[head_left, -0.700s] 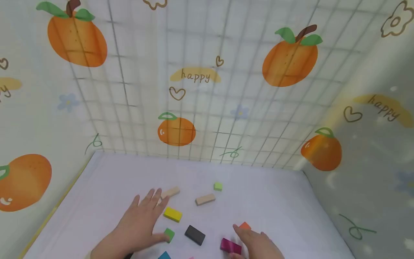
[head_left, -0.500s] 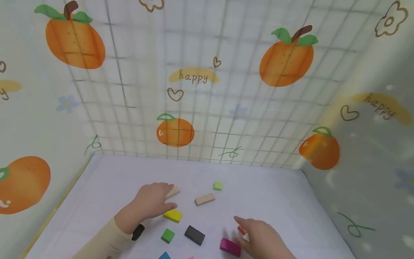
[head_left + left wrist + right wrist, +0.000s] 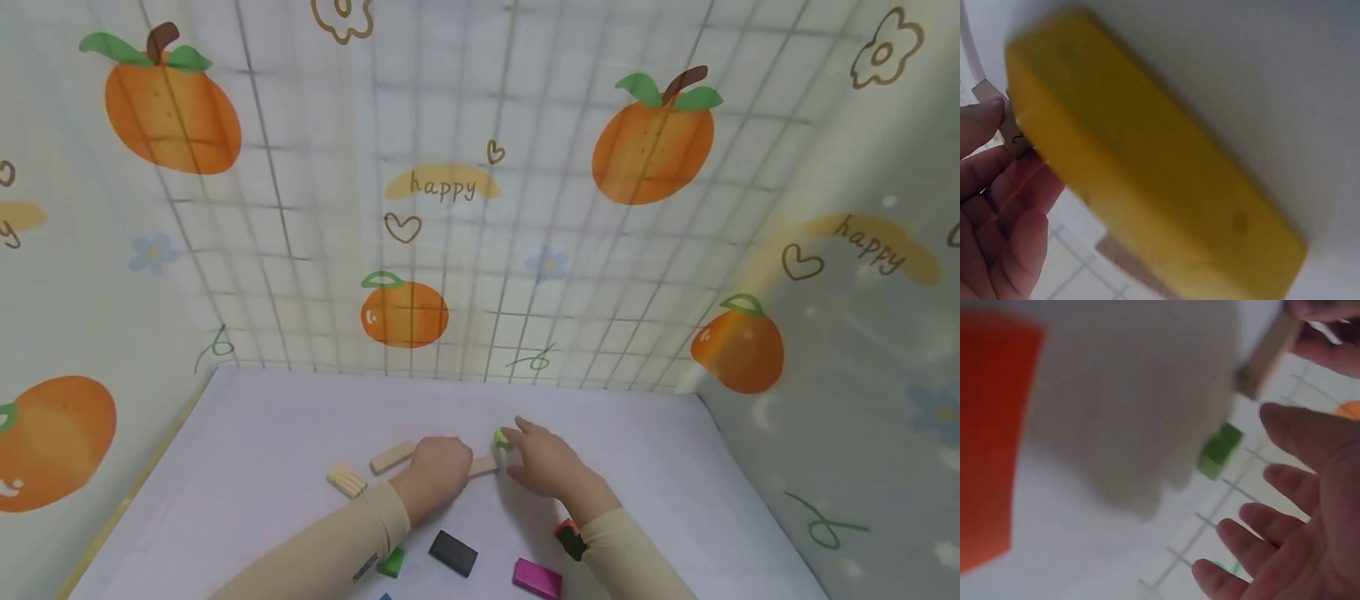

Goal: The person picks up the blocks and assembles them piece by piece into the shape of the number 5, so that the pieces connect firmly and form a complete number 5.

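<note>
In the head view, my left hand (image 3: 441, 471) grips one end of a pale wooden block (image 3: 482, 467). The left wrist view shows thumb and fingers pinching this block (image 3: 1017, 137), which bears a small dark mark. My right hand (image 3: 551, 462) reaches beside a light green block (image 3: 502, 438), its fingers spread. The right wrist view has the green block (image 3: 1220, 452) just off the fingertips, with nothing in the hand. A yellow block (image 3: 1147, 175) looms large in the left wrist view; the left arm hides it in the head view.
A second pale block (image 3: 393, 457) and a ridged wooden one (image 3: 347, 479) lie left of the left hand. Nearer are a green block (image 3: 392, 562), a black block (image 3: 453, 553), a magenta block (image 3: 537, 578) and an orange block (image 3: 567, 528). A patterned curtain (image 3: 300, 250) stands behind.
My left hand has moved right, from the left pale block to the other one, and grips it. My right hand has gone forward from the orange block to the light green one.
</note>
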Motion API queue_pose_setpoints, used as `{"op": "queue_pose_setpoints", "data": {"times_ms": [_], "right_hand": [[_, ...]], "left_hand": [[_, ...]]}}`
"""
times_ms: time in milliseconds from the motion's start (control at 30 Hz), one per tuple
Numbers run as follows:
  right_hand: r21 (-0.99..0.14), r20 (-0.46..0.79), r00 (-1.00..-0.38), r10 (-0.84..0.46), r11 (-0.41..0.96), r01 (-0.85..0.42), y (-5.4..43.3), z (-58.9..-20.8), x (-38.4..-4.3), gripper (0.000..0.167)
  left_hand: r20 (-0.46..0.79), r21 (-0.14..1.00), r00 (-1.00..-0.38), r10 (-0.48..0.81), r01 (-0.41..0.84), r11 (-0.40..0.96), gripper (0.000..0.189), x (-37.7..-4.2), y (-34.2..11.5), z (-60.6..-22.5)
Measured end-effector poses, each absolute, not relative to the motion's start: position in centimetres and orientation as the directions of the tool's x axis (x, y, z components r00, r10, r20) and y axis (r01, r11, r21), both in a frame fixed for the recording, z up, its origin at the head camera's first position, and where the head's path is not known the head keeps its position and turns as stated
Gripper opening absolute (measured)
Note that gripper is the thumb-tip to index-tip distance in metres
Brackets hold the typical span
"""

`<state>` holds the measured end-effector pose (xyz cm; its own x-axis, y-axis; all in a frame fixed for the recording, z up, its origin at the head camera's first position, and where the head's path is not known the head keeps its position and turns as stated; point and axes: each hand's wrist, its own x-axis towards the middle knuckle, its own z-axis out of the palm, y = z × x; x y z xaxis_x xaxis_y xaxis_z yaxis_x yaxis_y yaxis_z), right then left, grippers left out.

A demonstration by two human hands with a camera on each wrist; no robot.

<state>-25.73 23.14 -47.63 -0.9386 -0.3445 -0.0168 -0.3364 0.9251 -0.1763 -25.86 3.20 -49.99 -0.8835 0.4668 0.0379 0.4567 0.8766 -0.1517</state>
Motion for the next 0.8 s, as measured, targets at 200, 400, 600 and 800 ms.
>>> {"op": "queue_pose_setpoints", "data": {"times_ms": [200,400,600,800], "right_hand": [[-0.130,-0.049,-0.955,-0.294,0.950,-0.286,23.2,-49.3,-28.4,0.053],[-0.105,-0.068,-0.949,-0.308,0.948,-0.300,22.5,-49.0,-30.4,0.038],[-0.034,0.017,-0.919,-0.393,0.919,-0.393,22.0,-48.4,-30.9,0.024],[-0.075,-0.016,-0.927,-0.376,0.925,-0.374,22.1,-50.1,-29.9,0.018]], "left_hand": [[0.015,-0.087,-0.922,0.387,0.385,0.919,0.023,-26.9,3.1,-50.1],[-0.006,0.044,-0.943,0.333,0.332,0.942,0.018,-28.9,2.9,-49.5],[-0.045,0.080,-0.946,0.322,0.317,0.945,0.011,-29.5,3.4,-47.7],[-0.046,0.090,-0.940,0.338,0.333,0.939,0.011,-28.5,3.8,-48.6]]}}
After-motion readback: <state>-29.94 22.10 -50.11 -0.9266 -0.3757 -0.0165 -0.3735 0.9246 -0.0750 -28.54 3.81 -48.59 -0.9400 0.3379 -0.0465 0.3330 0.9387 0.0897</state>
